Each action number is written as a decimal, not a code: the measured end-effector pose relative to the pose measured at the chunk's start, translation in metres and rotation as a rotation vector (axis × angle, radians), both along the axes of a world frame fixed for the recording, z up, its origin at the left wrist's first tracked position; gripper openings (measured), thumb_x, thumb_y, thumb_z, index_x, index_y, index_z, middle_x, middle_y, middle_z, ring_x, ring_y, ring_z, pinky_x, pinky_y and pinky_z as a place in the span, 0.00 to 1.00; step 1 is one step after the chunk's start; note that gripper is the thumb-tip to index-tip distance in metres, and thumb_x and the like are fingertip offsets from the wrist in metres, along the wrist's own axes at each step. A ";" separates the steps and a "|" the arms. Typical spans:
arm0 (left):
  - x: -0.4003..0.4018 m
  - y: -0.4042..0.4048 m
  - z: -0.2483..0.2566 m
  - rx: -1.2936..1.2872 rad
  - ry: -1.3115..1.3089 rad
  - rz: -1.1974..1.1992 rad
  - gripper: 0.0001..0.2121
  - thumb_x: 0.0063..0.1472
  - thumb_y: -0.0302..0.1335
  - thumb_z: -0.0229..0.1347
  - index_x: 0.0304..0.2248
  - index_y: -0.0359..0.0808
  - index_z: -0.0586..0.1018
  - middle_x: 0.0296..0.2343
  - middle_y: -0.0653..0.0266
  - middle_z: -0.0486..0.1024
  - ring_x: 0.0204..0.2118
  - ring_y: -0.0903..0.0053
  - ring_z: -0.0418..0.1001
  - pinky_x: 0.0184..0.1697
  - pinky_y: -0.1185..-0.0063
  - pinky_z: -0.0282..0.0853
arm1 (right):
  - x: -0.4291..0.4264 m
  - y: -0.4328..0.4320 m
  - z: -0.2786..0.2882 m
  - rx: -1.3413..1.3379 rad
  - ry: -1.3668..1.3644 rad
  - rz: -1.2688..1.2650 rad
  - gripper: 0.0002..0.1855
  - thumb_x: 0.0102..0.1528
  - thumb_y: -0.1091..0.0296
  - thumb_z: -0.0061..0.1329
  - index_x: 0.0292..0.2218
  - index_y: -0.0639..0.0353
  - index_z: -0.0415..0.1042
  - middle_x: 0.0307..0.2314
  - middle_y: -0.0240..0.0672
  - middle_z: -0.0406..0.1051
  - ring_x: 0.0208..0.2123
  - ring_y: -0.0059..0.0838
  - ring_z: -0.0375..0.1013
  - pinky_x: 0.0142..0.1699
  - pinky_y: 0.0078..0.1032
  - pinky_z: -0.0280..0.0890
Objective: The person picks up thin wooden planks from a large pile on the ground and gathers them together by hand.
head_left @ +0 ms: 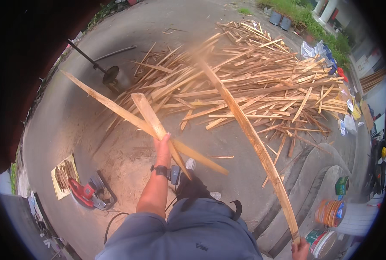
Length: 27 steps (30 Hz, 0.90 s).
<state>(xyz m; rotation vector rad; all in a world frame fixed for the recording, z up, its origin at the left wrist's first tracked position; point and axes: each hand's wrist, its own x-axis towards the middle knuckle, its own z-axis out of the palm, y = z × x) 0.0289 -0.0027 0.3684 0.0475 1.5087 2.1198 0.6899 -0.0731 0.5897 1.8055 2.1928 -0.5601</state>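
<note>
My left hand (162,146) grips two wooden boards where they cross: a long pointed-looking board (111,104) and a shorter one (146,112) lying over it. A dark band and a small device are strapped at that wrist. At the lower right, my right hand (300,248) is closed round the near end of a long wooden strip (256,139). This strip slants up and away over the ground, its far end blurred in front of a big heap of wooden strips (245,87).
A red circular saw (90,193) lies at the left beside wood pieces (64,175) on a yellowish sheet. Behind it stands a metal pole on a round base (111,74). Curved concrete steps (306,182), stacked buckets (321,242) and a cable (110,224) are near me.
</note>
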 end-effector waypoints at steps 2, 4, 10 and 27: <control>-0.021 -0.020 0.004 -0.032 -0.052 0.131 0.19 0.47 0.23 0.54 0.41 0.32 0.63 0.32 0.63 0.65 0.33 0.76 0.65 0.36 0.77 0.62 | -0.059 0.062 -0.001 0.300 0.098 0.131 0.11 0.42 0.66 0.50 0.26 0.64 0.67 0.16 0.45 0.65 0.20 0.41 0.66 0.26 0.34 0.59; -0.041 -0.036 0.001 -0.009 -0.067 0.218 0.19 0.48 0.23 0.54 0.41 0.32 0.63 0.32 0.63 0.66 0.33 0.75 0.65 0.37 0.77 0.63 | -0.127 0.120 0.009 0.167 0.210 0.073 0.11 0.42 0.66 0.50 0.26 0.64 0.66 0.14 0.47 0.62 0.16 0.46 0.61 0.23 0.35 0.57; -0.103 -0.084 -0.011 -0.003 -0.161 0.482 0.22 0.49 0.23 0.52 0.44 0.32 0.61 0.37 0.60 0.63 0.37 0.72 0.64 0.39 0.74 0.63 | -0.292 0.272 0.012 0.319 0.248 0.486 0.12 0.38 0.68 0.53 0.24 0.64 0.64 0.17 0.49 0.65 0.22 0.53 0.65 0.25 0.38 0.59; -0.225 -0.073 -0.050 0.089 -0.350 0.520 0.16 0.52 0.34 0.49 0.40 0.38 0.63 0.33 0.67 0.63 0.38 0.72 0.62 0.44 0.71 0.59 | -0.543 0.348 -0.039 0.230 0.339 0.684 0.22 0.39 0.74 0.51 0.39 0.63 0.64 0.35 0.48 0.65 0.40 0.47 0.62 0.45 0.34 0.60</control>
